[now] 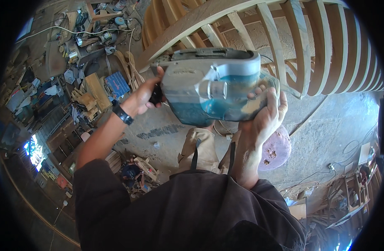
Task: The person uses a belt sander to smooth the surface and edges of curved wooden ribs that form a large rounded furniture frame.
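Note:
A teal and grey belt sander (190, 85), dusty with wood powder, is held up in front of my body, raised above the floor and tilted over. My left hand (145, 95) is closed round the black knob at its left end. At the other end, my right hand (270, 109) supports the sander, its fingers curled round the dusty teal housing and partly hidden by it. Just beyond the tool stands a curved wooden frame (200, 19) with several ribs. Part of its rail passes behind the sander.
A pink, torn round cushion (279, 147) lies near my right forearm. Tools and wood scraps (91, 94) clutter the left side, with a blue box (117, 83) among them. Cords (313, 180) trail over the concrete floor. Wooden pieces (346, 201) are piled at lower right.

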Available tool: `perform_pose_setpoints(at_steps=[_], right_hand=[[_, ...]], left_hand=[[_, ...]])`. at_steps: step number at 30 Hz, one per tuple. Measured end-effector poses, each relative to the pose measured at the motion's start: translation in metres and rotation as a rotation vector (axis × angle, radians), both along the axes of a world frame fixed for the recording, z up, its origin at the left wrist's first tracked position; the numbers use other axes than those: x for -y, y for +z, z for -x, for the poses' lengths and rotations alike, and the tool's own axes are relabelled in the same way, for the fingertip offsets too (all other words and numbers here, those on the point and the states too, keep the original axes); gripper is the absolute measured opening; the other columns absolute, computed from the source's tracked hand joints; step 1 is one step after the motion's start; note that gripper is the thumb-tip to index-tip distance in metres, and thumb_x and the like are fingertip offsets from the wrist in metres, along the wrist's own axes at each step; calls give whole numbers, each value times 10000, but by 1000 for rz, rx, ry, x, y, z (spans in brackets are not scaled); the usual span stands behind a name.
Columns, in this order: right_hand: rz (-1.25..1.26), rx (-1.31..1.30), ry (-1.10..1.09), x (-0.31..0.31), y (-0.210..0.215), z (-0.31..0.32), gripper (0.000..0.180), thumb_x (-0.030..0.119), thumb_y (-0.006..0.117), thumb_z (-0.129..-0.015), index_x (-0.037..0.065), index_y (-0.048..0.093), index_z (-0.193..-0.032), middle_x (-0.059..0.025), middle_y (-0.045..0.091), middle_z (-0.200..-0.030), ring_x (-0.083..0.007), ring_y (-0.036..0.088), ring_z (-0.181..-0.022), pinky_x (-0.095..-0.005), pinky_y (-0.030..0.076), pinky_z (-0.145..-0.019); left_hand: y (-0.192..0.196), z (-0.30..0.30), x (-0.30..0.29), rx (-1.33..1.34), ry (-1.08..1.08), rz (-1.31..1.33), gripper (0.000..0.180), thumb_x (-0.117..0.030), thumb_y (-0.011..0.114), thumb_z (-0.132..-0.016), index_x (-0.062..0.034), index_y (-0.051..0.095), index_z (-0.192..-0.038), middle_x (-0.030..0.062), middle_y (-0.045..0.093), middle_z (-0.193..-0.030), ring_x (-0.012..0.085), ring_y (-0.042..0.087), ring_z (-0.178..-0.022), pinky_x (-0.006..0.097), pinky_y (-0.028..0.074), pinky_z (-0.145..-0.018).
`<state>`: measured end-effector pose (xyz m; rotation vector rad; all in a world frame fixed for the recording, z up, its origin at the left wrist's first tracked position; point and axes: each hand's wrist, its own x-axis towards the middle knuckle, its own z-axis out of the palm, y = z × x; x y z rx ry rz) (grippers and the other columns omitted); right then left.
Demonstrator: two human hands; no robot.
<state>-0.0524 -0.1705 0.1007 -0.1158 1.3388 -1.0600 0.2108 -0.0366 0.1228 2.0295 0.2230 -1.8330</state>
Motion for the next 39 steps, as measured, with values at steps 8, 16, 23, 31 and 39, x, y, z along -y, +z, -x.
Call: perform_pose_setpoints(at_steps=[8, 16, 23, 31, 39], right_hand=[[-96, -44, 34, -15, -34, 82, 511, 29, 561, -943, -2, 254, -1350, -188, 634, -950, -187, 635, -729, -274, 549, -552], [-27, -29, 20, -13, -8, 16, 486, 53, 571, -947, 22, 284, -1338, -161, 621, -965, -199, 606, -657, -315, 543, -599], [-41, 14, 42, -20, -5, 11, 497, 70, 574, -956, 28, 257, -1337, -169, 615, -990, -214, 620, -685, -326, 541, -634], [-122, -30, 133, -33, -45, 94, 399, 55, 529, -974, 57, 291, -1294, -173, 604, -938, -172, 605, -719, -290, 541, -575], [-113, -130, 250, -38, -69, 124, 390, 79, 542, -978, 71, 298, -1282, -170, 593, -936, -169, 588, -706, -283, 525, -559]], left_hand=[[-30, 94, -42, -138, -3, -46, 881, -876, 337, -792, -38, 577, -927, 44, 546, -715, 92, 552, -470, 170, 318, -316], [-18, 24, -37, -8, 41, -5, 831, -795, 353, -883, -50, 625, -1129, 34, 609, -766, 86, 534, -443, 169, 320, -306], [-7, 20, -35, 37, 37, -18, 774, -741, 340, -933, -51, 637, -1120, 27, 626, -765, 67, 534, -452, 163, 340, -327], [-34, 101, -54, -12, 27, -84, 754, -786, 401, -878, -66, 610, -797, 8, 568, -621, 103, 546, -457, 218, 328, -357], [-68, 151, -96, -61, 117, -78, 761, -764, 433, -877, -18, 581, -891, 31, 596, -693, 111, 577, -513, 216, 401, -423]])
